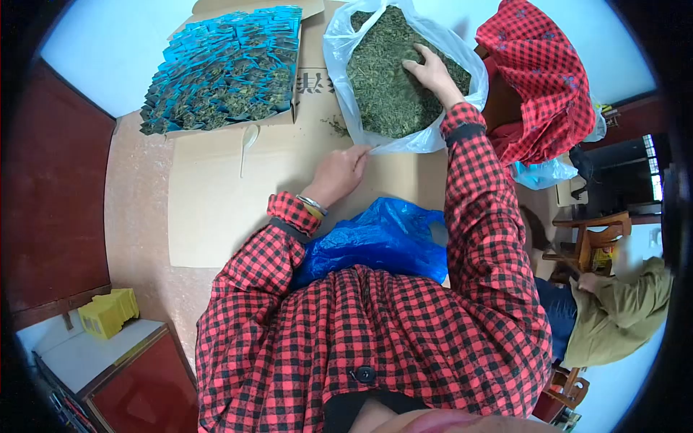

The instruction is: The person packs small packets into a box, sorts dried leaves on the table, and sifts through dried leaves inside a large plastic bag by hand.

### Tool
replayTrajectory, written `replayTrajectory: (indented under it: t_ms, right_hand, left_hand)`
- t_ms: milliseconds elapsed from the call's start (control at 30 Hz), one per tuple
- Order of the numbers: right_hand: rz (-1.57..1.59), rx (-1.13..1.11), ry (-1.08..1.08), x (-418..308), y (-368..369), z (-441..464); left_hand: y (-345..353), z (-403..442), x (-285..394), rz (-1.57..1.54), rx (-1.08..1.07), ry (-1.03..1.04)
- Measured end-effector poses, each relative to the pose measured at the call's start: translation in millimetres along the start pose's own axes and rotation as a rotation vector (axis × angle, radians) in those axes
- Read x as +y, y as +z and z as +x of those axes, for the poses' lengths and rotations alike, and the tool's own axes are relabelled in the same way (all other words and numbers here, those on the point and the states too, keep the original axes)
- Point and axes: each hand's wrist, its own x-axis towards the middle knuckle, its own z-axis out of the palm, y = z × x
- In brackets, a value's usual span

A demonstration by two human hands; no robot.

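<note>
A clear plastic bag stands wide at the top centre, filled with dried green leaves. Over the leaves, my right hand reaches in from the right side, thumb and forefinger apart and touching the surface. My left hand is at the bag's near rim, its fingers closed on the plastic edge. To the left, a cardboard box holds many blue packets packed in rows, with dried leaves showing in the nearer ones. A pale plastic spoon lies below that box.
Flattened cardboard covers the floor under the work. A blue plastic bag lies against my front. Red checked cloth drapes something at right. A person sits farther right by a wooden chair. A yellow package sits lower left.
</note>
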Motion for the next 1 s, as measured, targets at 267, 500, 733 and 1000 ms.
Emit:
replayTrajectory:
  t_ms: [267, 500, 733, 1000]
  right_hand:
    - [-0.086, 0.064, -0.309, -68.3, 31.9, -45.2]
    - [0.184, -0.125, -0.116, -33.3, 14.4, -50.5]
    - [0.402, -0.234, -0.102, -37.5, -16.6, -120.1]
    - [0.309, -0.226, -0.268, -68.2, -19.8, -151.4]
  left_hand:
    - [-0.7, 0.8, 15.3, 0.009, -0.048, -0.027]
    - [-16.6, -0.9, 8.5, -0.161, 0.271, -0.07]
    - [-5.9, 19.7, 28.9, -0.879, 0.264, -0.35]
    - [0.8, 33.5, 32.0, -0.909, 0.245, -0.342]
